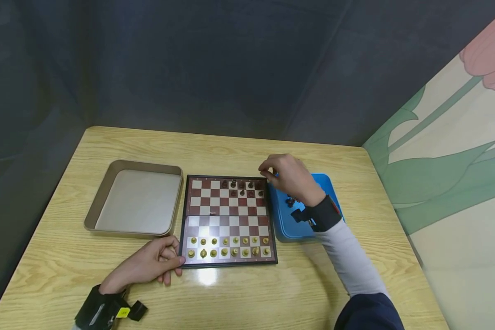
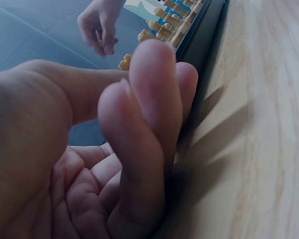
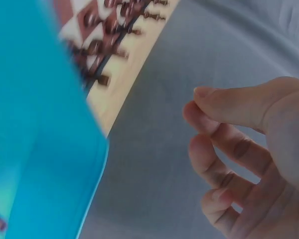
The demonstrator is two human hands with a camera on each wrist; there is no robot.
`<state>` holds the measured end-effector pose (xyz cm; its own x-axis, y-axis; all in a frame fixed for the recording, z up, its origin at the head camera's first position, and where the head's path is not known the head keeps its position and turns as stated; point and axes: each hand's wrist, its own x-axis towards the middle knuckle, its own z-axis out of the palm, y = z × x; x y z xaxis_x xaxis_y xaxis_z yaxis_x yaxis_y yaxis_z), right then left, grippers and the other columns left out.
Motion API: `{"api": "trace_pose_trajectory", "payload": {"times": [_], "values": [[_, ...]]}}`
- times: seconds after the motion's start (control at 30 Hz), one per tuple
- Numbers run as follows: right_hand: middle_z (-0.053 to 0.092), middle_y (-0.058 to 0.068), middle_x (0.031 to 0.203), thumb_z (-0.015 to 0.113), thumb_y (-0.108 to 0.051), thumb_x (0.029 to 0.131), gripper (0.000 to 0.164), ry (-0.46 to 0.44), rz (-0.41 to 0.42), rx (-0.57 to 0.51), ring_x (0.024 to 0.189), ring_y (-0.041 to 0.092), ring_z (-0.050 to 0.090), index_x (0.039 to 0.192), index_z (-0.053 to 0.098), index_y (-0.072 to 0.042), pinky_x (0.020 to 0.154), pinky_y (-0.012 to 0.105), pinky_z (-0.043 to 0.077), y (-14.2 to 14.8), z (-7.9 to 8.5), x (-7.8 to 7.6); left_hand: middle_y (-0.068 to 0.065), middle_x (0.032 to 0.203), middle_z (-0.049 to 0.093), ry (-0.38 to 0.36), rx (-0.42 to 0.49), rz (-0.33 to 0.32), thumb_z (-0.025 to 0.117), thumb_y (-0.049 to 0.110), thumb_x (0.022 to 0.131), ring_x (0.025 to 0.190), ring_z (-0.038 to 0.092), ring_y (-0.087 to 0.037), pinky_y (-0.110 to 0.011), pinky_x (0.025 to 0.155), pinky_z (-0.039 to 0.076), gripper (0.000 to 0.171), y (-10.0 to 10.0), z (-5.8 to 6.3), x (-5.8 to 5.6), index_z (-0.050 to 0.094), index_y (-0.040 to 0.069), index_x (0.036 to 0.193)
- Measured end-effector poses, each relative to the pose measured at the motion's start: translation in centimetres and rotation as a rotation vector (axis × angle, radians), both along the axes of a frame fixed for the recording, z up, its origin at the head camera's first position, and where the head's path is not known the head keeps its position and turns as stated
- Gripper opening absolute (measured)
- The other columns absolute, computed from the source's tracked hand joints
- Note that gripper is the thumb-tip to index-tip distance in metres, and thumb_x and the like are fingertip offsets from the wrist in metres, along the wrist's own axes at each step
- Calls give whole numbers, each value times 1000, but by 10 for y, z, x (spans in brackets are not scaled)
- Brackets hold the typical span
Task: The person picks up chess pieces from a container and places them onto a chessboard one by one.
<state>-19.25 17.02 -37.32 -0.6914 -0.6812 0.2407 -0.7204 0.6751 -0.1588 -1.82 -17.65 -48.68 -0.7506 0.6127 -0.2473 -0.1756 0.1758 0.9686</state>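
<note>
A folding chessboard (image 1: 214, 208) lies on the table, light chess pieces (image 1: 224, 252) in two rows along its near side and dark chess pieces (image 1: 242, 185) grouped at its far right. My left hand (image 1: 161, 261) grips the near left corner, thumb on the edge and fingers bent at the side. Over the far right corner hovers my right hand (image 1: 286, 176). In the right wrist view, the thumb and index fingertips of the right hand (image 3: 244, 144) meet, the other fingers are loosely bent, and no piece shows between them.
Right beside the board stands a blue plastic box (image 1: 286, 224) with several dark pieces (image 1: 290, 201) inside, partly hidden under my right wrist. A shallow beige tray (image 1: 134, 201) sits left of the board. Dark cloth (image 1: 214, 68) hangs behind the wooden table (image 1: 239, 298).
</note>
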Motion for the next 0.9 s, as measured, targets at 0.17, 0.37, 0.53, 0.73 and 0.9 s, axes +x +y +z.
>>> {"api": "trace_pose_trajectory", "payload": {"times": [0.17,0.37,0.53,0.73,0.9], "values": [[58,-8,89,60,-20,81,14,3,-33,-9,70,3,48,94,64,-23,54,21,39,21,0,1,-13,73,64,7,-2,3,53,22,87,47,57,-30,-38,38,46,29,-1,-1,0,38,-1,98],[59,-7,87,62,-21,80,14,-21,-62,5,69,7,51,93,66,-18,54,23,41,40,-6,7,-13,73,64,13,6,-1,53,21,87,47,57,-29,-38,38,46,29,-1,-2,0,38,-1,97],[59,-7,85,63,-20,79,15,-43,-97,25,65,5,49,93,66,-17,49,22,40,52,-13,12,-13,73,64,19,7,-4,53,21,87,47,57,-29,-38,37,46,28,-2,-3,0,39,-1,97],[59,-7,82,64,-19,78,13,-88,-122,56,64,2,48,90,67,-16,50,21,43,61,-17,18,-13,73,64,7,1,-1,53,21,87,47,57,-29,-39,38,46,29,-2,-2,0,39,-1,97],[60,-8,81,63,-19,79,11,-84,-128,83,65,2,50,88,67,-17,52,22,43,68,-20,24,-14,74,64,-1,8,-2,53,21,87,47,57,-29,-39,38,46,29,-2,-2,0,38,-1,98]]}}
